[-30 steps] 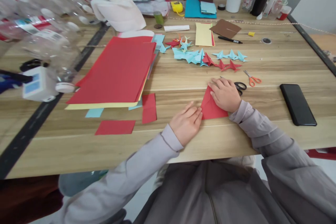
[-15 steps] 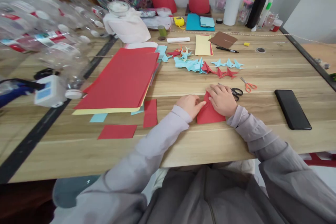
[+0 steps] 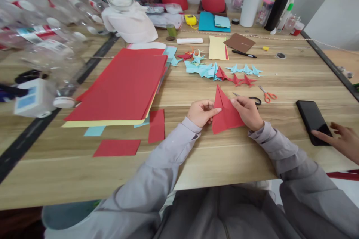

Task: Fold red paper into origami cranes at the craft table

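Note:
A red sheet of paper (image 3: 226,117), folded to a point at its far end, is held between my two hands near the table's front. My left hand (image 3: 202,112) pinches its left edge, thumb on top and fingers beneath. On the upper right edge, my right hand (image 3: 248,111) grips it with the thumb near the crease. Black-handled scissors (image 3: 255,101) lie partly hidden behind my right hand. Beyond the paper sit red folded paper cranes (image 3: 237,79) and light blue ones (image 3: 202,70). Orange-handled scissors (image 3: 268,95) rest farther right.
A stack of red sheets (image 3: 120,86) and loose red rectangles (image 3: 117,147) lie to the left. Plastic bottles (image 3: 53,52) crowd the far left. At the right, another person's hand (image 3: 340,138) touches a black phone (image 3: 314,121). A black pen (image 3: 244,53) lies toward the back.
My right hand has gone from lying flat on the red paper to gripping its right edge, uncovering the pointed top. Another person's hand has come in at the right, onto the phone.

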A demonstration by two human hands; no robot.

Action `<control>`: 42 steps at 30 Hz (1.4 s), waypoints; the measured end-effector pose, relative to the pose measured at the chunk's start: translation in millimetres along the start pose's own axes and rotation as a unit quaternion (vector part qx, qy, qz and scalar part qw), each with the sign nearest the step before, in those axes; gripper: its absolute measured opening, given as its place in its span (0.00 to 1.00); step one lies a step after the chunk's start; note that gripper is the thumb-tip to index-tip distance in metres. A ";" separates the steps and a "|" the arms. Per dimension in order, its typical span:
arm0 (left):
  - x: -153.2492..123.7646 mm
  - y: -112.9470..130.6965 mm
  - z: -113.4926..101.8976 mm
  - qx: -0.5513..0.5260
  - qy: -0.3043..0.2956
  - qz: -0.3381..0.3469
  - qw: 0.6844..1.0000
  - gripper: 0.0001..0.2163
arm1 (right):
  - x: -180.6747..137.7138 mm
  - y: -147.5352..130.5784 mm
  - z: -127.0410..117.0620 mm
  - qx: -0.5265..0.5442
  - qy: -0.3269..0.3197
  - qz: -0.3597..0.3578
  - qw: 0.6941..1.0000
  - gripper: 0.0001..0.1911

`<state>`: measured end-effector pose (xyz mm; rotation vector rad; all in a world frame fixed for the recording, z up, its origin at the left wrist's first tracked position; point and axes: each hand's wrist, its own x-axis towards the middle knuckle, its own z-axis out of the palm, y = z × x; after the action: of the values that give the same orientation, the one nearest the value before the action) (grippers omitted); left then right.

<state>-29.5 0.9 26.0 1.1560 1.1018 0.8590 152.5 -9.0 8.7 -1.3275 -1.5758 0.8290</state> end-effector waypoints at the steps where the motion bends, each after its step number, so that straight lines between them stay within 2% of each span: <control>1: -0.5 0.8 0.3 -0.006 -0.003 0.001 1.000 0.20 | -0.6 -1.9 -0.2 0.043 -0.019 0.025 0.999 0.24; 5: -0.1 0.5 0.9 -0.002 0.007 -0.002 1.000 0.20 | -0.3 -5.3 -1.7 0.127 -0.040 0.081 0.988 0.26; 13: -1.6 0.3 3.2 0.012 -0.030 -0.013 0.999 0.19 | -2.9 -12.0 -2.1 0.139 -0.100 0.095 0.981 0.25; 18: -3.9 1.0 7.1 -0.009 -0.014 0.011 1.000 0.22 | -6.8 -20.4 -1.0 0.161 -0.113 0.135 0.971 0.23; 25: -0.9 -1.7 11.3 -0.031 -0.015 0.055 0.998 0.22 | -9.9 -24.3 -0.1 0.187 -0.210 0.165 0.945 0.20; 31: 4.9 -1.7 17.3 -0.079 0.024 0.123 0.989 0.19 | -14.0 -24.2 4.4 0.152 -0.186 0.165 0.957 0.21; 35: 11.3 -6.0 20.4 -0.089 0.053 0.138 0.985 0.18 | -15.9 -28.3 7.6 0.164 -0.172 0.177 0.955 0.21; 39: 18.8 -9.2 22.9 -0.076 0.117 0.146 0.979 0.15 | -16.1 -29.4 7.9 0.162 -0.175 0.194 0.952 0.21; 42: 22.6 -8.7 22.6 -0.093 0.128 0.145 0.977 0.13 | -16.1 -28.4 7.5 0.155 -0.173 0.201 0.952 0.21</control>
<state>-2.0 14.3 13.5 1.0837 1.0449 1.3406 135.2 -30.1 28.1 -1.3367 -1.3663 1.5671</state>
